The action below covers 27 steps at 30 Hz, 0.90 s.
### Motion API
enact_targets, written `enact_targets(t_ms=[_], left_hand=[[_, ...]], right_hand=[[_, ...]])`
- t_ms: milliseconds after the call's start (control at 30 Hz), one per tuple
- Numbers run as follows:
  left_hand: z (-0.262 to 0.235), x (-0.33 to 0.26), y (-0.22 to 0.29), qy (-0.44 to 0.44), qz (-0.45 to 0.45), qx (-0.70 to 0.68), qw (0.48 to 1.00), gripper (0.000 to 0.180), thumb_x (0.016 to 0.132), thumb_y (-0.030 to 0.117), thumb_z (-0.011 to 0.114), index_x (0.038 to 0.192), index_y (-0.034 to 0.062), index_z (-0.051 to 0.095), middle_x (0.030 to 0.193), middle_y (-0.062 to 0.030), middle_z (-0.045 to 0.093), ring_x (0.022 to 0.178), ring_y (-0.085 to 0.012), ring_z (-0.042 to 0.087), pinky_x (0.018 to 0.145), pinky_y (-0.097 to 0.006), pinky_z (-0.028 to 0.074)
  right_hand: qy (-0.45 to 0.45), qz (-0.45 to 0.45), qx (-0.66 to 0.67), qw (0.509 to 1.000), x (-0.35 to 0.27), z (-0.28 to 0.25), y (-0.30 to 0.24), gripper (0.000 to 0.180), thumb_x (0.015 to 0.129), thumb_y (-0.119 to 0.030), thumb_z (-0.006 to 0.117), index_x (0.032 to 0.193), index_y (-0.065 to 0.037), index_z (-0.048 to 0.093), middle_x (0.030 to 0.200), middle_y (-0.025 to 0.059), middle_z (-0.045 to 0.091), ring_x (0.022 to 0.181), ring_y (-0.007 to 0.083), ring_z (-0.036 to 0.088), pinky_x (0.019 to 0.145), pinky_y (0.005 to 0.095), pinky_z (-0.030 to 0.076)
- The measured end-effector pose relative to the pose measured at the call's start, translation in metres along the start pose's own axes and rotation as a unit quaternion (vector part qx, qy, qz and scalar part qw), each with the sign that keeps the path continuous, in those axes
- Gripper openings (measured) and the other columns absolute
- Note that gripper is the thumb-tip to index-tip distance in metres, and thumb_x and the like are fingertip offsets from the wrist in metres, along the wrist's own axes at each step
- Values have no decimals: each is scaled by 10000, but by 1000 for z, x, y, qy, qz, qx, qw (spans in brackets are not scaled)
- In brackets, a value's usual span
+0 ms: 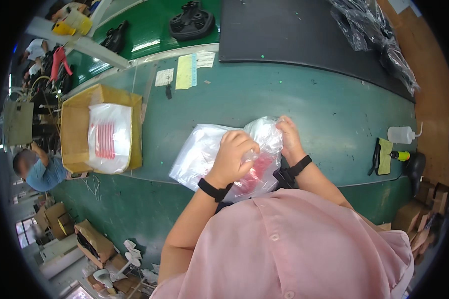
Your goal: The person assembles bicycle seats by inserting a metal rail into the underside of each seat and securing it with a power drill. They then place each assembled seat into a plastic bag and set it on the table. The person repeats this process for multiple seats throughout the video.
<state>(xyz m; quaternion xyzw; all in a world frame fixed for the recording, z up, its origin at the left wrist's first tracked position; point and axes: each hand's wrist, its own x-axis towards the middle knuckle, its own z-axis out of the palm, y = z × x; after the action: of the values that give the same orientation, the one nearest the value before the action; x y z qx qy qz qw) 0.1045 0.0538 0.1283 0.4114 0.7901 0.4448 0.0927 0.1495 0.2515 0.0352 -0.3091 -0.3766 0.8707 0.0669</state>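
Observation:
Near the front edge of the green table, a clear plastic bag with red printing bulges between my two hands. My left hand is closed on its near side, with film bunched at the fingertips. At the far right of the bag, my right hand pinches the film by its edge. Both wrists wear black bands. Flat clear plastic spreads out to the left, partly beneath my left hand; whether it is the same bag or others, I cannot tell. What the bag contains, if anything, is hidden by glare and folds.
To the left, a yellow bin holds a stack of clear bags with red stripes. A black mat covers the far right, bearing dark items in clear film. A squeeze bottle and cloth sit right. A co-worker is left.

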Motion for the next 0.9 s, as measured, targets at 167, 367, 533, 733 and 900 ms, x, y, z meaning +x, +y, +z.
enact_targets(t_ms=[167, 367, 533, 733, 900], left_hand=[[12, -22, -14, 186, -99, -151, 966, 285, 855, 334, 584, 823, 52, 604, 1261, -227, 469, 1168, -298, 473, 1043, -389, 299], [6, 0, -39, 92, -243, -91, 961, 377, 824, 383, 636, 985, 43, 665, 1028, -230, 642, 1007, -363, 613, 856, -400, 480], [28, -15, -30, 187, -142, -86, 968, 268, 822, 296, 600, 903, 42, 623, 834, -207, 662, 799, -391, 635, 735, -460, 488], [0, -36, -7, 251, -87, -133, 955, 191, 859, 255, 537, 964, 102, 577, 842, -186, 657, 806, -392, 629, 703, -488, 471], [-15, -52, 14, 221, 75, -101, 967, 149, 824, 196, 557, 947, 126, 603, 869, -161, 667, 853, -357, 639, 732, -449, 487]], right_hand=[[-90, -96, -144, 981, -35, 21, -7, 117, 713, 0, 481, 680, -98, 427, 656, -55, 369, 623, 55, 349, 549, 217, 291], [-158, -201, -257, 932, -57, 44, 13, 140, 685, -2, 462, 644, -108, 379, 664, -68, 333, 623, 49, 306, 548, 217, 257], [-91, -248, -248, 932, -45, 41, 26, 196, 777, 4, 461, 643, -113, 379, 655, -67, 336, 596, 57, 341, 527, 226, 291], [-98, -209, -194, 954, -94, 95, 31, 88, 812, -21, 495, 834, -69, 566, 806, 27, 601, 681, 151, 596, 609, 293, 500], [-206, -232, -180, 933, -73, 96, 37, 170, 865, -11, 445, 950, -24, 592, 899, 68, 642, 749, 168, 638, 670, 308, 525]])
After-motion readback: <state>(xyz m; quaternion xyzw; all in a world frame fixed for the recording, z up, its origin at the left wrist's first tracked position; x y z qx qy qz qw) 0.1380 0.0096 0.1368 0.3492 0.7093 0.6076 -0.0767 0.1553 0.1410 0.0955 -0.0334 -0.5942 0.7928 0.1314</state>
